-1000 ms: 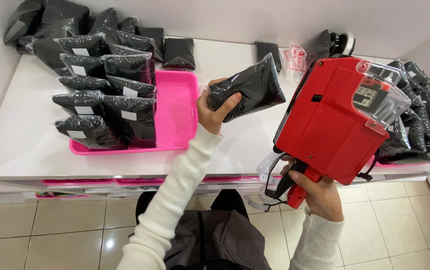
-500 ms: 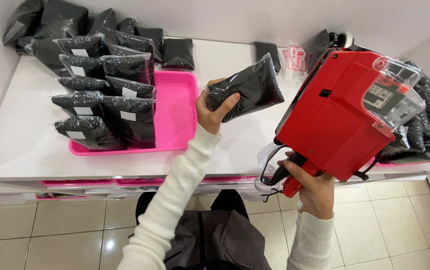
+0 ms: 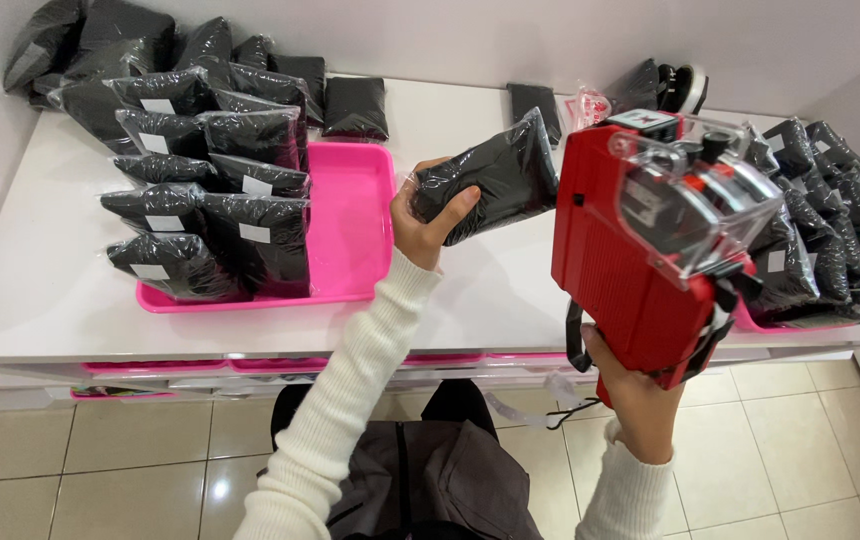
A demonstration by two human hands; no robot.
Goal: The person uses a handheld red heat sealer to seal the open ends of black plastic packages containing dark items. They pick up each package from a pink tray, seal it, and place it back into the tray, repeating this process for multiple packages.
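The left hand (image 3: 428, 222) is closed around the near end of a black packet in clear wrap (image 3: 490, 180), holding it tilted above the white table (image 3: 40, 290), just right of the pink tray (image 3: 350, 240). The right hand (image 3: 635, 395) grips the handle of a red label gun (image 3: 640, 270), raised right of the packet and close beside it. Labelled black packets (image 3: 200, 200) fill the tray's left part; more packets (image 3: 830, 210) lie far right, partly hidden behind the gun.
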